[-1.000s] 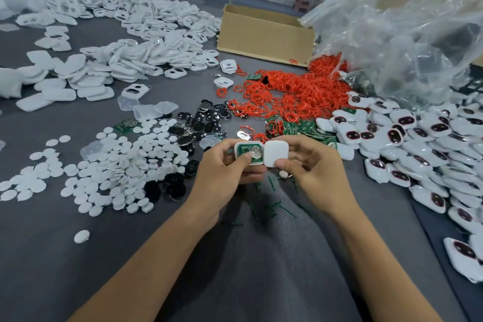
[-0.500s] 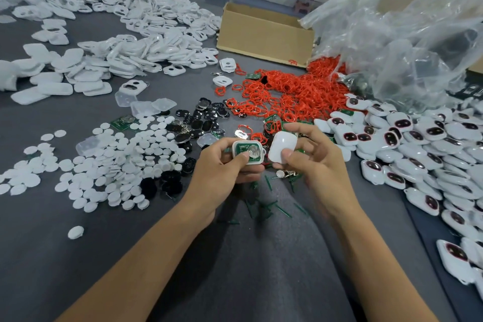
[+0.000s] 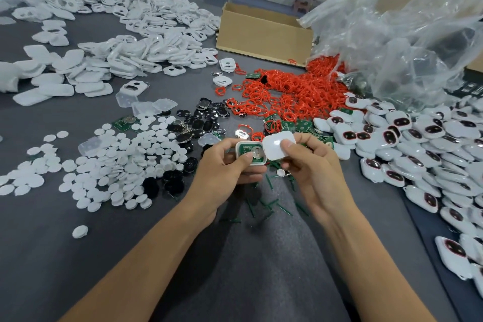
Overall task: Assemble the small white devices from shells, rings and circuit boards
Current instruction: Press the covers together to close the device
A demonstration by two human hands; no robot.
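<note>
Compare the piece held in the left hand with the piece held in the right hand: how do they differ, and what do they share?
The filled shell in the left hand shows a green circuit board and a round silver cell; the plain cover in the right hand shows only glossy white. The filled shell faces up; the plain cover sits at an angle to it. Both are white rounded squares, each pinched by its hand.

No text legible, white print on green circuit board (image 3: 247,149) too small, red marks on brown cardboard box (image 3: 264,31) blurred
</note>
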